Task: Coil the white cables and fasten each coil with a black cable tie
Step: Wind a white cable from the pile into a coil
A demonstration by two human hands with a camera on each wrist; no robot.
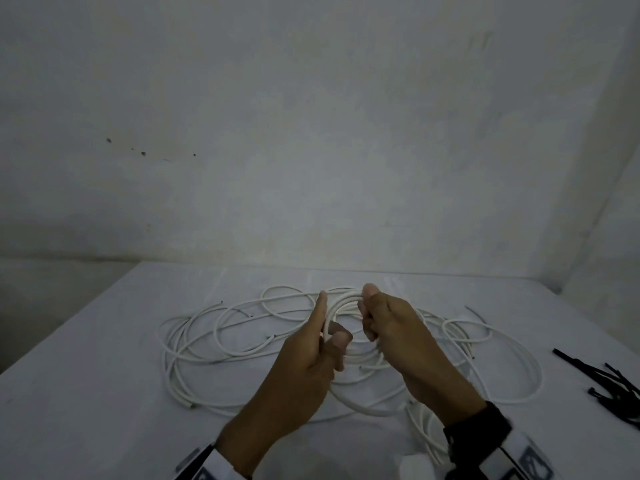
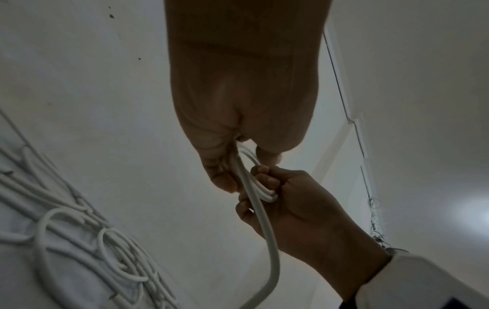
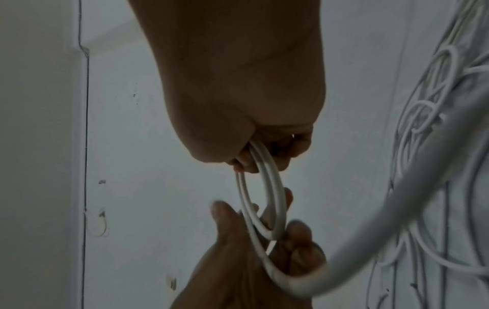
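Both hands hold a small coil of white cable (image 1: pixel 346 301) just above the table. My left hand (image 1: pixel 329 323) pinches the coil's left side between thumb and curled fingers. Curled round its right side is my right hand (image 1: pixel 370 311), thumb up. In the left wrist view the loops (image 2: pixel 260 191) run from the left fingers (image 2: pixel 225 173) into the right fist (image 2: pixel 285 194). The right wrist view shows the coil (image 3: pixel 275 188) stretched between the right fingers (image 3: pixel 280 152) and the left hand (image 3: pixel 238 240). A free length (image 3: pixel 397 219) trails off to the loose cables.
Several loose white cables (image 1: pixel 214 341) sprawl in tangled loops across the white table (image 1: pixel 86 393), under and around both hands. A bunch of black cable ties (image 1: pixel 613 382) lies at the table's right edge. A bare wall stands behind the table.
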